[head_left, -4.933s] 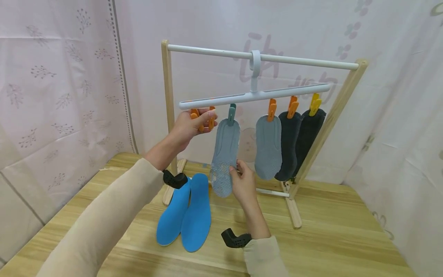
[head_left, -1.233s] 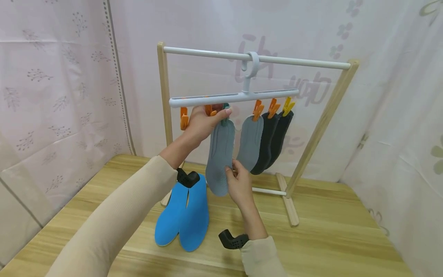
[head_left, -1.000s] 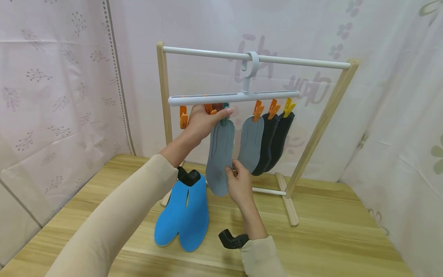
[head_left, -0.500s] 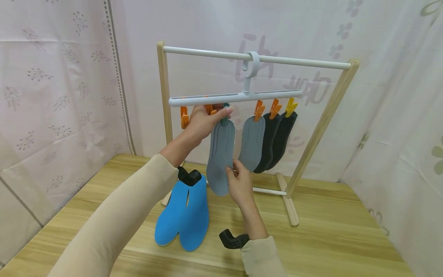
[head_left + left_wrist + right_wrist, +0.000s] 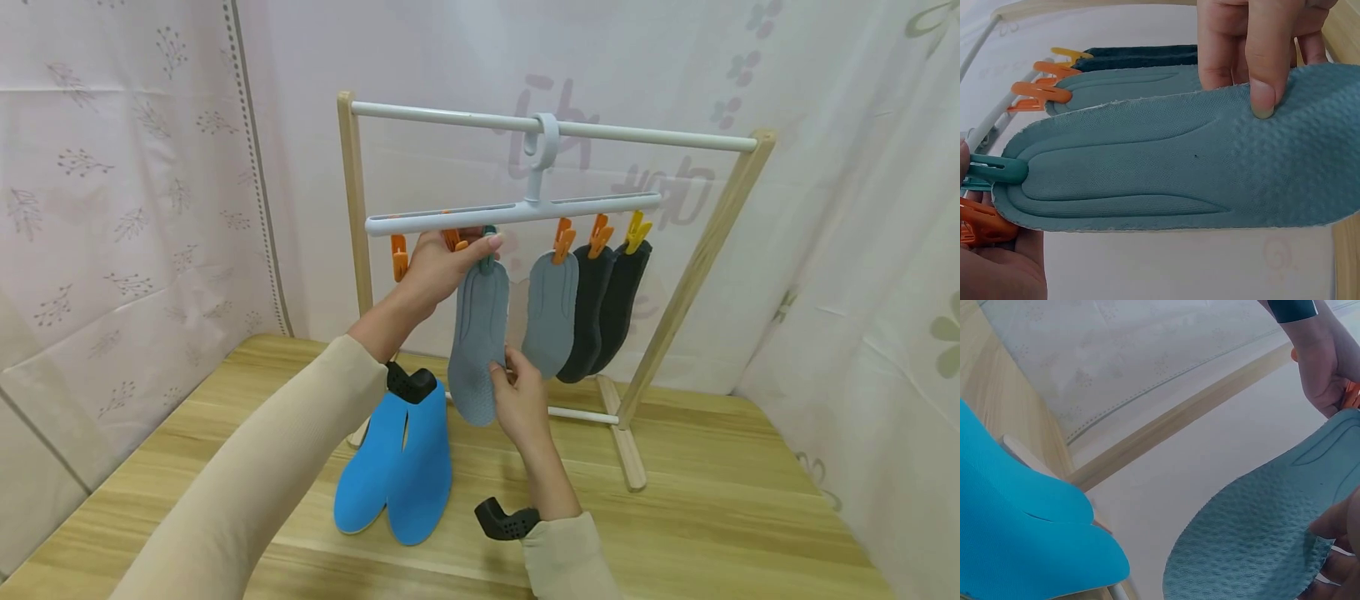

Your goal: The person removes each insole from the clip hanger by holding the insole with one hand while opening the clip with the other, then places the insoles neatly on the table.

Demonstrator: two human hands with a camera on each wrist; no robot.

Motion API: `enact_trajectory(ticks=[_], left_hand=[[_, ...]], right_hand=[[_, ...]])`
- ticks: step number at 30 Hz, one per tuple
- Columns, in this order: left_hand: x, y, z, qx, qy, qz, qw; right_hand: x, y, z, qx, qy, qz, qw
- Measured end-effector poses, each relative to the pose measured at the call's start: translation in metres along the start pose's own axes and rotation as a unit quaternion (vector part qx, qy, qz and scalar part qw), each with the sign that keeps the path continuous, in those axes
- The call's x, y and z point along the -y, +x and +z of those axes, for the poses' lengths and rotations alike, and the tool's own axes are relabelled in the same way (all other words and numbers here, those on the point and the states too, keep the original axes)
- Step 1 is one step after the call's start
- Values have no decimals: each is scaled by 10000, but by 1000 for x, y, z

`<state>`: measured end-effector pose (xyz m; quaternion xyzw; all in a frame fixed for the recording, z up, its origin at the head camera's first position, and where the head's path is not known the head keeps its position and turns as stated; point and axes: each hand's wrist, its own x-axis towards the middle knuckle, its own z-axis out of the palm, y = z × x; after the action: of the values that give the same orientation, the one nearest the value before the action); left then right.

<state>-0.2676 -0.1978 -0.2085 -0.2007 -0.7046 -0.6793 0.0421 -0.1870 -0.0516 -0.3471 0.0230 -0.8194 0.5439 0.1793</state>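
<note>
My left hand [image 5: 438, 271] pinches a green clothespin [image 5: 999, 169], its thumb across the front and fingers behind. That clothespin bites the top end of a grey insole [image 5: 480, 333], which hangs from the white hanger [image 5: 450, 219]. Lower down, my right hand [image 5: 522, 400] grips the same insole by its right edge, thumb in front of the dimpled part. An orange clothespin [image 5: 985, 224] sits within the left hand, beside the green one. Another orange clothespin [image 5: 400, 258] hangs free at the hanger's left end.
A second grey insole [image 5: 551, 312] and two black insoles [image 5: 626, 304] hang clipped on the right. The hanger hooks over a wooden rack's white bar [image 5: 645, 133]. Two blue insoles [image 5: 420, 475] lie on the wooden table [image 5: 712, 517], by the rack's left foot.
Since the oldest frame, my left hand has moved right from the orange clothespins to the green one. The hanger turned, then its right end drifted back rightward slightly with the clipped insoles.
</note>
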Motion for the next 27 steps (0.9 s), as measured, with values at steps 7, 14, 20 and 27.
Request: enact_trajectory(ticks=[7,14,20,27], left_hand=[[2,1,-2,27,-22,88,10000],[4,1,-1,52,-30,139,9999],[4,1,0,62,-12,209,9998],[4,1,0,59,16,202,9998]], right_hand=[[0,1,1,-14,7,32,10000],[-1,-1,0,10,-31,84,10000],[-1,-1,-1,-23,-80,53,10000],[-1,-1,-1,-20,-122,78,9999]])
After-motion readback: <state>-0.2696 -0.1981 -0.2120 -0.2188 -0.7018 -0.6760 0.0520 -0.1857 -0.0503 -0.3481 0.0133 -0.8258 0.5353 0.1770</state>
